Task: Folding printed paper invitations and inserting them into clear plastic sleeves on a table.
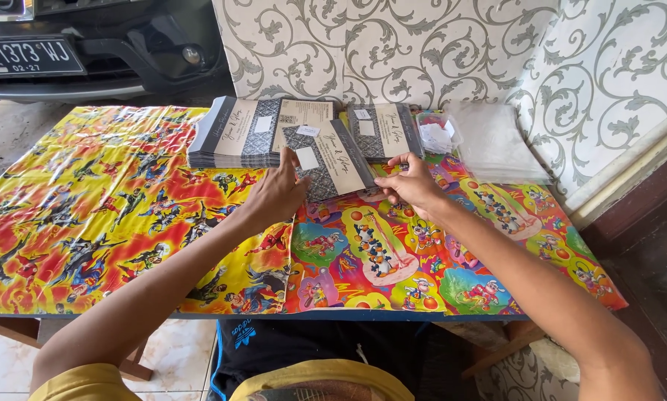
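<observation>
My left hand point(278, 194) grips the left edge of a grey-and-cream patterned card point(330, 161) with a small white label, tilted over the table. My right hand point(410, 182) pinches the card's lower right corner. Behind it lie a thick stack of the same cards point(233, 132), a loose card point(302, 113) on top of them, and another stack point(384, 131) to the right.
The table point(111, 223) is covered with bright cartoon-print plastic. A clear bag of small white labels point(436, 135) and a pile of clear plastic sleeves point(493, 141) sit at the back right, against a scroll-patterned wall. A car's bumper point(88, 52) stands beyond the far left edge.
</observation>
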